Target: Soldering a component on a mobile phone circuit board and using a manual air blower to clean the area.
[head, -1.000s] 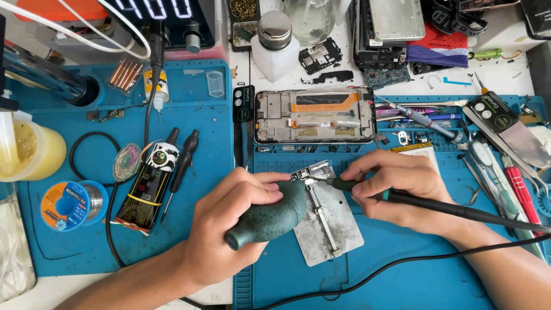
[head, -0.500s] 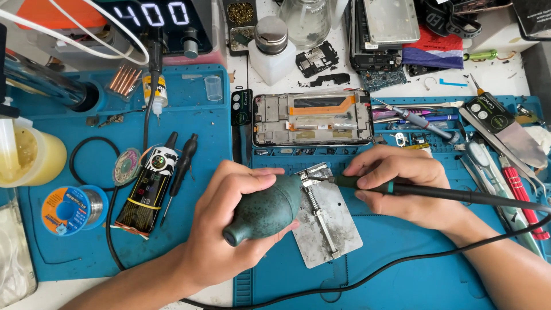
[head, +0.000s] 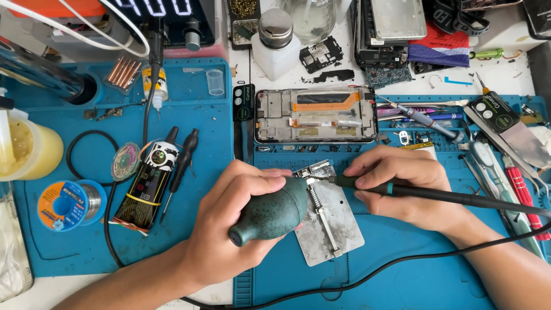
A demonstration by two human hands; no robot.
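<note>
While both hands are busy in the middle of the bench, the biggest thing under them is the blue silicone work mat (head: pixel 402 275), covering pretty much the whole table. Sitting on it near the front is a scuffed grey metal holder plate (head: pixel 333 229), tilted a bit, with a spring rail running down it and a small clamp at the top end.

Left hand (head: pixel 229 229) is wrapped fully around a dark green rubber blower bulb (head: pixel 270 209). It looks mottled and worn, egg-shaped, fat end toward the plate and the narrow end pointing back at the person. Fingers are closed tight over the top, thumb underneath, and the bulb lies right over the plate's left edge.

Right hand (head: pixel 402 183) pinches a soldering iron (head: pixel 413 192) like a pen: black handle with a green grip section, tip aimed at the clamp at the plate's top. I can't tell if the tip is actually touching. Its black cord (head: pixel 367 272) loops across the mat in front.

Just behind the hands lies an opened phone frame (head: pixel 315 115) with an orange flex strip showing. Off to the left there's a solder spool (head: pixel 66 204), and a small screwdriver (head: pixel 181 166) next to it.
</note>
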